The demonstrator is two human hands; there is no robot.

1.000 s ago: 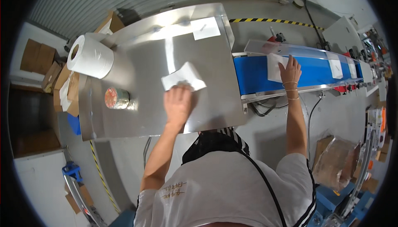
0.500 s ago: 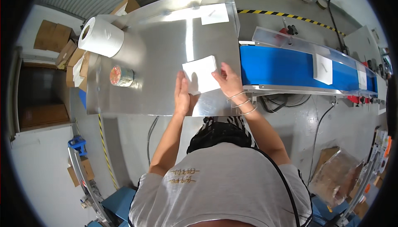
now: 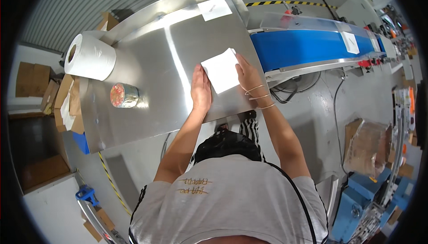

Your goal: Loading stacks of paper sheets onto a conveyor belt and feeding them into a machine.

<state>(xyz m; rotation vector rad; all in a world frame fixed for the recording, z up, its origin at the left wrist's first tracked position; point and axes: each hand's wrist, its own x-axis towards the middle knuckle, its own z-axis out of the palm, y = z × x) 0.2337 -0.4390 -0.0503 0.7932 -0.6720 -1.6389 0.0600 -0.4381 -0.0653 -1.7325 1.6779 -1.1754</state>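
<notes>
A small stack of white sheets (image 3: 220, 73) lies tilted on the metal table, close to its front right part. My left hand (image 3: 201, 88) is stretched out flat, fingers together, along the stack's left edge. On the opposite side my right hand (image 3: 250, 75), with thin bangles at the wrist, has its fingers and thumb at the stack's right edge. The sheets' upper faces look blank. How far the right fingers reach under the edge is hidden.
The metal table (image 3: 151, 65) carries a big white roll (image 3: 96, 59), a clear round container with red-orange contents (image 3: 124, 95), and a white sheet (image 3: 215, 9) at the back. A blue conveyor belt (image 3: 298, 50) adjoins on the right, bearing a white packet (image 3: 350, 43). Cardboard boxes (image 3: 67, 103) stand left.
The whole view has turned and shifted. My right hand has closed in on the stack's right edge, where its fingers were lifted and apart. The left hand stays along the left edge.
</notes>
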